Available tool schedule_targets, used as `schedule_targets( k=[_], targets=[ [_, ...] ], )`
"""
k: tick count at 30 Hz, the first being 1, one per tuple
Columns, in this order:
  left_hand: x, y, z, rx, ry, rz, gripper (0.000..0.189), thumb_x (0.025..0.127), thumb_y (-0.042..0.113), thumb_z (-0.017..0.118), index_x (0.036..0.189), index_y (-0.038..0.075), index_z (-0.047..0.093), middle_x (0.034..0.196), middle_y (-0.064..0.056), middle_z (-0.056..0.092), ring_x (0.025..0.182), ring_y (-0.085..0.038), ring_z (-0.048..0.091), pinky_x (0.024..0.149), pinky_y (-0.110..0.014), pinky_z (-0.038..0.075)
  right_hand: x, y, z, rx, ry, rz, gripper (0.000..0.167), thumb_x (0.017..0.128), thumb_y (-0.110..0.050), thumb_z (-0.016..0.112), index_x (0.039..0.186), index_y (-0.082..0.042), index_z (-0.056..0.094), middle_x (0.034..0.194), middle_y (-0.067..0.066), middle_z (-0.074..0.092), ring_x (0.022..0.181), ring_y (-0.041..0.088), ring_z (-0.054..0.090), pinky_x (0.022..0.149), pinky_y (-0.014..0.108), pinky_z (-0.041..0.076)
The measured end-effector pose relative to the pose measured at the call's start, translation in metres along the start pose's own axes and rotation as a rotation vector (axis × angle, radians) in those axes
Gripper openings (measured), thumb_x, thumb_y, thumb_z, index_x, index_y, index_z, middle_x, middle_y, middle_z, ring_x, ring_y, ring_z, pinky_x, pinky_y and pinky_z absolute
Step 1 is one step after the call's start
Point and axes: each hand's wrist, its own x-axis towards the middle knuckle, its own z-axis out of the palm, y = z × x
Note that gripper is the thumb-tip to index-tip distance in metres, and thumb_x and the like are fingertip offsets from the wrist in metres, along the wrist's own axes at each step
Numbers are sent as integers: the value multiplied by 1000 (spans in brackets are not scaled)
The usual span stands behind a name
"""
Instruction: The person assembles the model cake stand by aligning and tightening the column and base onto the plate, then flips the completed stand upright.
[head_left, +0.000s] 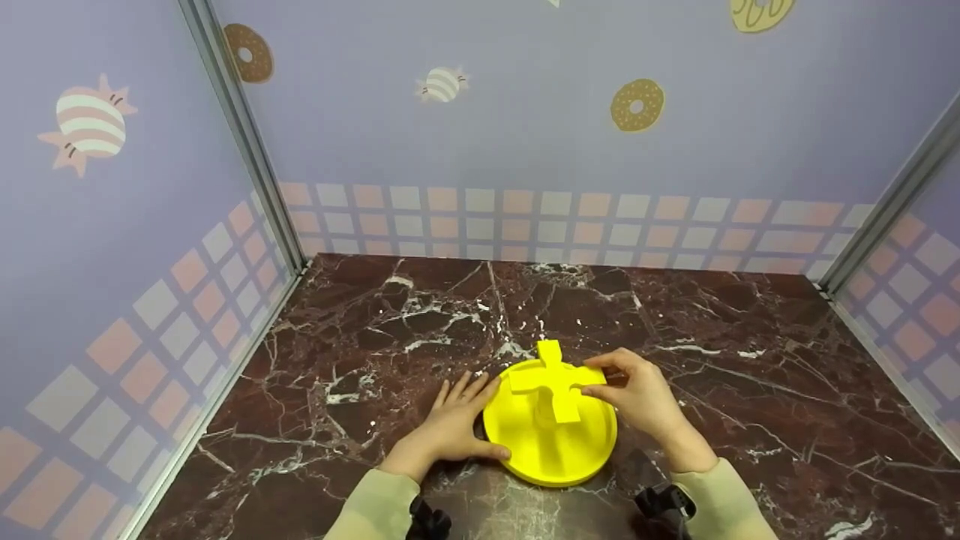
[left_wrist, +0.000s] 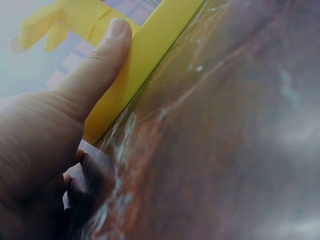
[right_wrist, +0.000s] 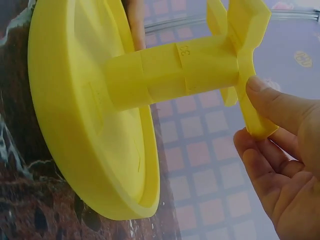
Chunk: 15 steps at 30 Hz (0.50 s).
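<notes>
A round yellow plastic dish (head_left: 517,439) with a raised rim lies on the marble-patterned table. From its middle rises a thick post (right_wrist: 167,70) with small raised marks, topped by a four-armed yellow cross (head_left: 553,375). My right hand (head_left: 637,390) pinches the cross's right arm between thumb and fingers; the right wrist view shows the thumb (right_wrist: 272,97) on its upper face. At the dish's left side my left hand (head_left: 454,424) lies spread, fingers fairly straight, touching the rim. Its thumb (left_wrist: 102,62) rests against the rim's outer wall in the left wrist view.
Purple panels with doughnut and sweet prints (head_left: 525,135) stand behind and on both sides. Metal corner posts (head_left: 247,142) join them. The dark red marble-patterned tabletop (head_left: 360,337) reaches to the panels.
</notes>
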Motion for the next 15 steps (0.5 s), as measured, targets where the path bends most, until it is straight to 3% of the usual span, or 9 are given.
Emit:
schedule_targets(
  k=[15],
  targets=[
    [0, 1, 2, -4, 7, -4, 121, 73, 70, 80, 167, 21, 20, 174, -10, 17, 162, -39, 5, 130, -64, -2, -1, -3, 0, -23, 19, 27, 30, 78, -6, 89, 106, -6, 79, 104, 7, 73, 89, 18, 70, 77, 17, 60]
  ],
)
